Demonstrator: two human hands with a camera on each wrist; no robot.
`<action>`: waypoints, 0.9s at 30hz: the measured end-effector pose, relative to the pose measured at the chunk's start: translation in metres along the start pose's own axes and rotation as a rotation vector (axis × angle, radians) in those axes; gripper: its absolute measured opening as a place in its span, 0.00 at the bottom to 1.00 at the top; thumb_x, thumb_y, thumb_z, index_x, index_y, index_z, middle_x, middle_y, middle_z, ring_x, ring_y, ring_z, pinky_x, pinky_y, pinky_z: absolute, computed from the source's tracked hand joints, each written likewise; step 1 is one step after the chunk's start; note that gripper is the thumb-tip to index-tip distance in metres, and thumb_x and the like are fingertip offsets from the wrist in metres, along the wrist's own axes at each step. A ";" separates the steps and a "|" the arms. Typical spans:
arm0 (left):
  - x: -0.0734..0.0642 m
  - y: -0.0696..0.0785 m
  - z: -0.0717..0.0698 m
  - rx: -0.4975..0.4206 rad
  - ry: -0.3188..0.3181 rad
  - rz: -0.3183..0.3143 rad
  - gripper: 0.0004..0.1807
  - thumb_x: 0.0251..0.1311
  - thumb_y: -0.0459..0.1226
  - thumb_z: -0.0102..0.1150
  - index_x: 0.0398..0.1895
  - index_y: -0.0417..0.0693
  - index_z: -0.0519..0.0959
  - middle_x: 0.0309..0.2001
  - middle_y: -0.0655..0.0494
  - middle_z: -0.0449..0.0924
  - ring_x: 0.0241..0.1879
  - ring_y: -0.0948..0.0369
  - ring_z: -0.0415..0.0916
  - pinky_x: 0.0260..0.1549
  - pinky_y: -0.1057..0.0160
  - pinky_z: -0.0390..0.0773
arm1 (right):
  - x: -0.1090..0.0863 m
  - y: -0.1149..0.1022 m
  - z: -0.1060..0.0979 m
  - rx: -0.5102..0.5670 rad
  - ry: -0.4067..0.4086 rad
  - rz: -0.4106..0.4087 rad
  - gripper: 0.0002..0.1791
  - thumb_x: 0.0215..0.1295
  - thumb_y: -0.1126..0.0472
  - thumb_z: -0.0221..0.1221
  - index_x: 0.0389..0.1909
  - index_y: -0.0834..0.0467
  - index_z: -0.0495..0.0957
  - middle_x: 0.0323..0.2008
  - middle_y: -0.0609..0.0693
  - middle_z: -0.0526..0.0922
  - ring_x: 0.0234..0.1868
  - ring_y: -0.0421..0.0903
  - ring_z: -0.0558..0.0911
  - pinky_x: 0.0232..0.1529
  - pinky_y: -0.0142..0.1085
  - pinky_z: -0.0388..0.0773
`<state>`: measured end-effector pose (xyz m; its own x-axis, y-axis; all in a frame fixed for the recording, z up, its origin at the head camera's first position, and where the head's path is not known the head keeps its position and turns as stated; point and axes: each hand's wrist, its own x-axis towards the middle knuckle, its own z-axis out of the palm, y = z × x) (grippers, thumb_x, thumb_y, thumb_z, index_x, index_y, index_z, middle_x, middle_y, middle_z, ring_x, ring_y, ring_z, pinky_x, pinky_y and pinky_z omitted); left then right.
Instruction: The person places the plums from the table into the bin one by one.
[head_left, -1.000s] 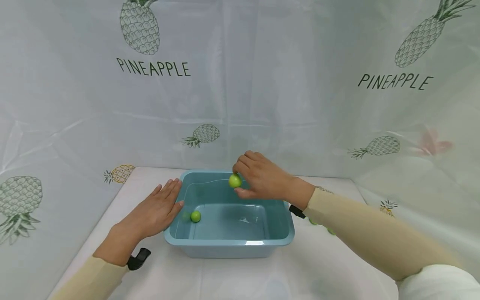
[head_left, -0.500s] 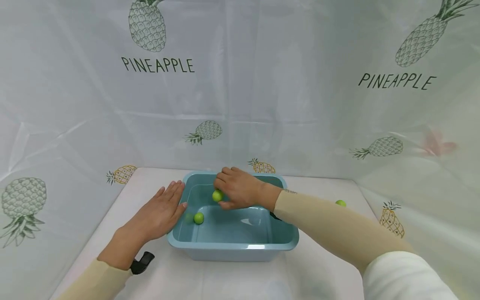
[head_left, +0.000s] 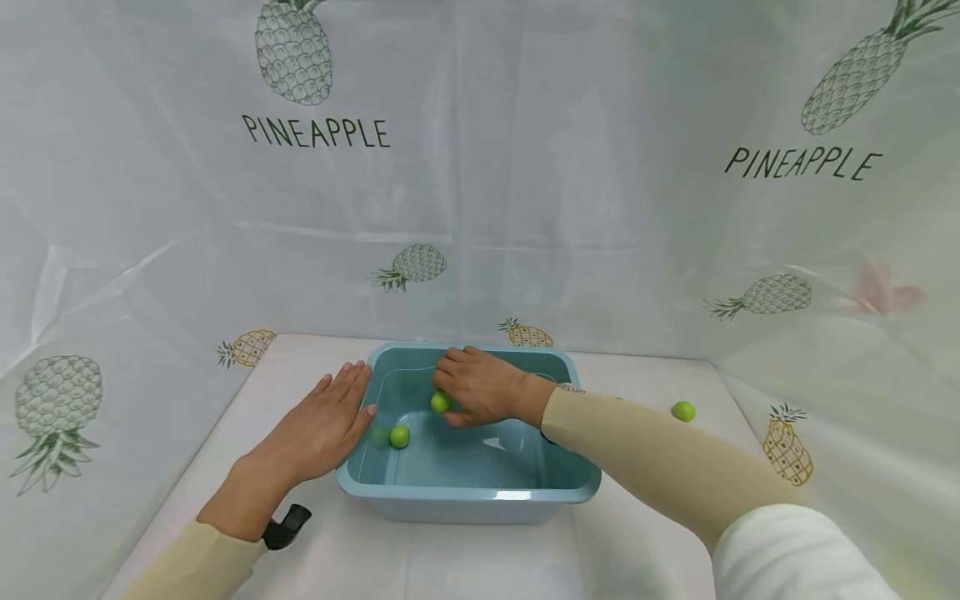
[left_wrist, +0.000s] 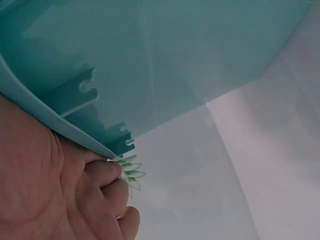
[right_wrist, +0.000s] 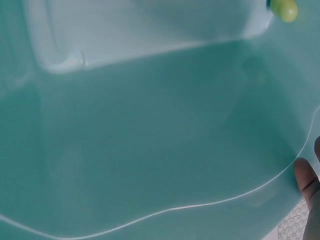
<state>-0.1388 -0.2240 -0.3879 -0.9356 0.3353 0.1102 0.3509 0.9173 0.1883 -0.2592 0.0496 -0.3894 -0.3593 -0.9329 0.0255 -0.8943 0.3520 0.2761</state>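
Observation:
My right hand (head_left: 480, 387) reaches into a light blue plastic basin (head_left: 468, 493) and pinches a lime (head_left: 441, 402) between fingers and thumb. A second lime (head_left: 400, 437) lies on the basin floor near the left wall, which reflects it. In the right wrist view a lime (right_wrist: 286, 9) shows at the top corner, while only the fingertips (right_wrist: 306, 177) appear at the right edge. My left hand (head_left: 318, 425) rests along the basin's left rim with its fingers straight. The left wrist view has that hand (left_wrist: 55, 185) against the outside of the rim.
A lime (head_left: 683, 411) lies on the white-covered table (head_left: 480, 558) to the right, beyond my right forearm. Behind the table hangs a pale sheet (head_left: 540, 208) printed with pineapples. A black strap (head_left: 287, 527) sits at my left wrist.
My right hand has carried the lime left and down from above the basin's back rim to inside the basin. The left hand stays at the rim.

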 end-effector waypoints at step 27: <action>0.026 -0.025 0.005 -0.021 0.039 0.050 0.36 0.82 0.46 0.45 0.80 0.27 0.57 0.80 0.32 0.58 0.81 0.36 0.54 0.78 0.33 0.58 | 0.007 0.017 -0.010 -0.067 0.008 0.081 0.22 0.75 0.38 0.57 0.51 0.53 0.77 0.44 0.45 0.80 0.45 0.46 0.72 0.45 0.38 0.72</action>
<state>-0.1723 -0.2367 -0.3943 -0.9149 0.3715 0.1576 0.3981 0.8949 0.2018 -0.2740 0.0487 -0.3748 -0.4271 -0.9024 0.0577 -0.8428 0.4204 0.3361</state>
